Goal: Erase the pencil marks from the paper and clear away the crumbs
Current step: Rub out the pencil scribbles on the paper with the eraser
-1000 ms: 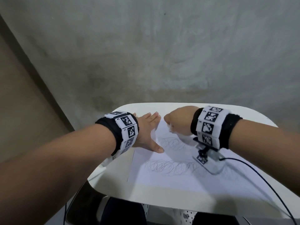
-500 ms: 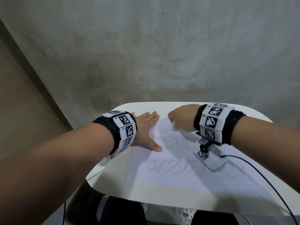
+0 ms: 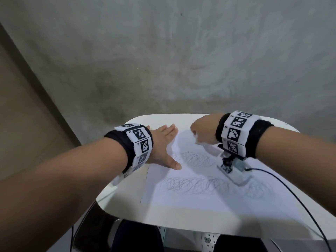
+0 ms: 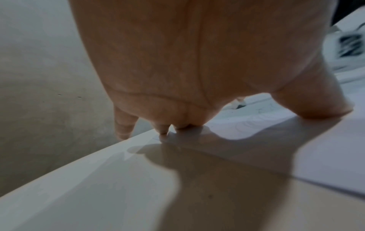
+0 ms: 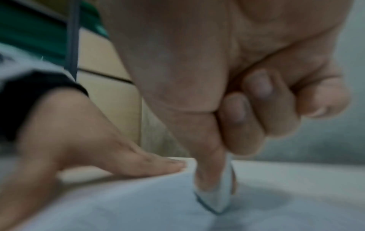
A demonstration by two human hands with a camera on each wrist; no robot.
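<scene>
Both hands work at the far half of the table (image 3: 127, 206). Left hand (image 3: 161, 144) lies flat, fingers straight, thumb (image 3: 172, 163) spread, pressing the paper (image 3: 181, 200) down at its far left corner; its little finger hangs past the table's far edge. Right hand (image 3: 203, 131) is clenched round a white eraser (image 5: 217, 198), pinched between thumb and fingers, its dark-edged tip touching the paper near the far edge.

A grey concrete wall (image 3: 181, 51) fills the background, with a brown panel (image 3: 21, 115) at left. The white table has rounded corners. The paper covers most of its right part. Two rows of looped pencil marks (image 3: 200, 184) run across the sheet, the nearer row longer. A black cable (image 3: 291, 190) trails from the right wrist camera toward the near right corner.
</scene>
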